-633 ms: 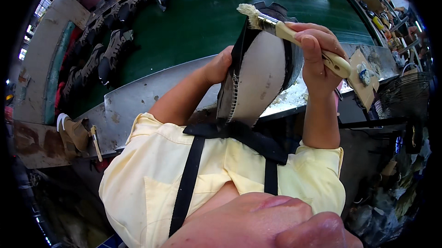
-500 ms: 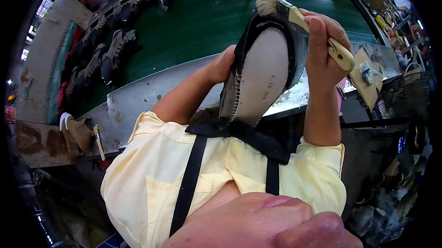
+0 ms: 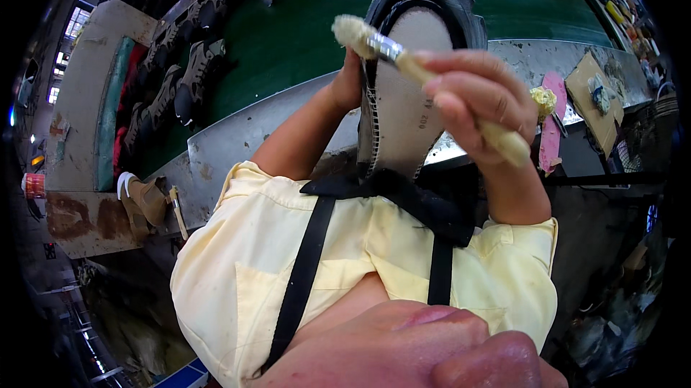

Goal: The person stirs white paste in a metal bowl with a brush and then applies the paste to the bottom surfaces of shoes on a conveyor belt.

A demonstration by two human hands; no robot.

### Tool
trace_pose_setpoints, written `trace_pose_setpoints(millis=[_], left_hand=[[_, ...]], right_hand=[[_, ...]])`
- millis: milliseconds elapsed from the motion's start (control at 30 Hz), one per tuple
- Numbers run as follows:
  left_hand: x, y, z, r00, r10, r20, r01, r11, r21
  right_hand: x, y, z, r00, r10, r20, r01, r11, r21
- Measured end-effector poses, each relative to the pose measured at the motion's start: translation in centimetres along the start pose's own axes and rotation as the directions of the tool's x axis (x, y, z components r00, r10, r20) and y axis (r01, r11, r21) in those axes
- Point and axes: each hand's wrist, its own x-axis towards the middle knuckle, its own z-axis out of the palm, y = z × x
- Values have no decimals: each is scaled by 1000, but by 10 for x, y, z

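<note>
A dark shoe upper (image 3: 471, 24) is held bottom up in front of my chest, its pale insole board (image 3: 396, 111) facing me. Stitching runs along its left edge, and a black folded rim curves round the far end. My left hand (image 3: 348, 86) grips the shoe's left side; part of its fingers is hidden behind it. In my right hand (image 3: 489, 96) is a wooden-handled paintbrush (image 3: 385, 47), crossing above the insole. Its pale bristles lie at the shoe's left rim, close to my left fingers; whether they touch the shoe, I cannot tell.
Beyond a metal ledge (image 3: 252, 125) runs a green belt (image 3: 309, 14), with several grey-black shoes (image 3: 193, 78) at its left. A brown shoe (image 3: 147, 201) and another brush (image 3: 178, 211) lie at the near left. Rightward are a pink strip (image 3: 551, 143) and cardboard (image 3: 594, 93).
My right hand has swung the brush from the shoe's far end to its left rim. The shoe's far end has shifted outward, showing more of its jagged edge.
</note>
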Motion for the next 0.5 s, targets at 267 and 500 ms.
trace_pose_setpoints(millis=[267, 500], left_hand=[[13, 51, 56, 998, 13, 57, -20, 993, 118], [10, 30, 43, 992, 124, 6, -124, 984, 131]], right_hand=[[24, 33, -17, 868, 262, -423, -394, 881, -264], [10, -10, -48, 683, 453, -573, -662, 715, -224]])
